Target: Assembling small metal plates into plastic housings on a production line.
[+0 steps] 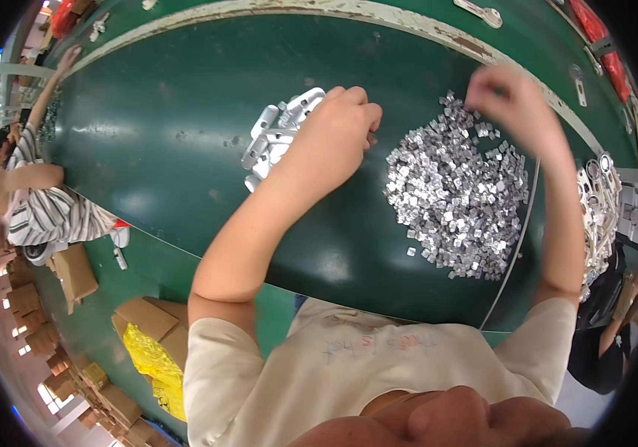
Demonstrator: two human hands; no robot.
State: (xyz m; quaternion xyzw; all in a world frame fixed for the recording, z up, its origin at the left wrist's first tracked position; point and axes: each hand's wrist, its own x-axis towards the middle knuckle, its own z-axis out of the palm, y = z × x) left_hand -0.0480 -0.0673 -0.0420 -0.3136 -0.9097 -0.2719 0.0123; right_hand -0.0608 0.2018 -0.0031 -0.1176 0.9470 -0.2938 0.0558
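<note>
My left hand (pixel 340 125) is over the dark green table, fingers curled and pressed together; what they hold, if anything, is hidden. Beside it, partly covered by hand and wrist, lies a small heap of smooth, elongated silver-white metal parts (pixel 263 121). My right hand (pixel 511 100) is at the far edge of a big pile of small, shiny metal cubes (pixel 456 197). Its thumb and fingers bend toward each other in a pinch, a little blurred, and I cannot make out anything between them.
A worn, pale raised strip (pixel 378 11) borders the table's far side. Past the right edge lies a heap of long pale metal parts (pixel 600 201). Another person (pixel 43 201) sits at the left end. Cardboard boxes and a yellow bag (pixel 151 357) stand on the floor at lower left.
</note>
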